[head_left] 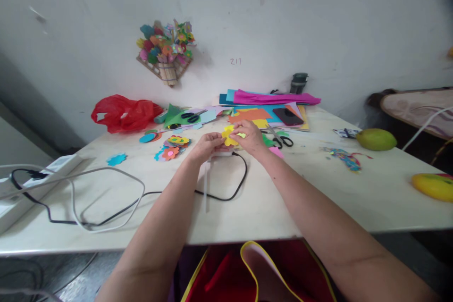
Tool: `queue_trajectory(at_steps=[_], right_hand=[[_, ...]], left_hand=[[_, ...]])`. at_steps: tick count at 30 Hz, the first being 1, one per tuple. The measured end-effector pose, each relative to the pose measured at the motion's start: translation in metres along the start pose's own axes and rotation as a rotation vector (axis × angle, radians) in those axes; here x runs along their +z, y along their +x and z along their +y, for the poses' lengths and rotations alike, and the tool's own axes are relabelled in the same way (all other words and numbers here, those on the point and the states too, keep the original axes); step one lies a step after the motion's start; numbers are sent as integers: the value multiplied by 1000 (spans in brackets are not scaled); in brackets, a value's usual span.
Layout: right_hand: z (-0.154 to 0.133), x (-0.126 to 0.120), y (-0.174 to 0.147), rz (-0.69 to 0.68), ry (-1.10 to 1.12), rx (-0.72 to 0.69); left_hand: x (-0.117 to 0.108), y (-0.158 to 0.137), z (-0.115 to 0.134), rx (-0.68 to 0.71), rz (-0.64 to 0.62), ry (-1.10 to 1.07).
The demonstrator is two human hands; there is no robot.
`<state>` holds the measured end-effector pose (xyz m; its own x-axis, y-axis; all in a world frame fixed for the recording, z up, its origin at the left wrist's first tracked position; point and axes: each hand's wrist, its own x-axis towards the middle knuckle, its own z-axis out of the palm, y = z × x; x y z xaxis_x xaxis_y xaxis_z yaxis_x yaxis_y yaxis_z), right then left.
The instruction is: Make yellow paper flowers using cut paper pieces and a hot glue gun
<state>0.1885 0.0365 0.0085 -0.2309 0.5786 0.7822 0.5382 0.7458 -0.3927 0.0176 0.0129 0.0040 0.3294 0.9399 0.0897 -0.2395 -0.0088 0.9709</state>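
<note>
My left hand (208,144) pinches the left edge of a yellow paper flower (229,138) above the middle of the table. At the flower's right side, my right hand (252,137) is closed, with thumb and fingertips on it. Beneath my hands lies a white tool (222,154) with a black cord, mostly hidden; a pale translucent stick (207,188) extends from it toward me. Black-handled scissors (281,139) rest just right of my right hand. To the left of my left hand is a pile of layered paper flowers (171,151).
Coloured paper sheets (251,115), a phone (287,116) and a second pair of scissors (193,116) lie at the back. A red plastic bag (125,113) sits back left. Cables run from a power strip (42,188). A green fruit (376,139) lies right.
</note>
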Motion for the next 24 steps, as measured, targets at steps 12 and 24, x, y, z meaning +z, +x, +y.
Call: queue_trajectory(at_steps=[12,24], right_hand=[[-2,-8,1,-24,416,480],[-22,-21,1,-222,692,734]], left_hand=[[0,1,3,58,-15,72],[15,-1,7,124,-46,215]])
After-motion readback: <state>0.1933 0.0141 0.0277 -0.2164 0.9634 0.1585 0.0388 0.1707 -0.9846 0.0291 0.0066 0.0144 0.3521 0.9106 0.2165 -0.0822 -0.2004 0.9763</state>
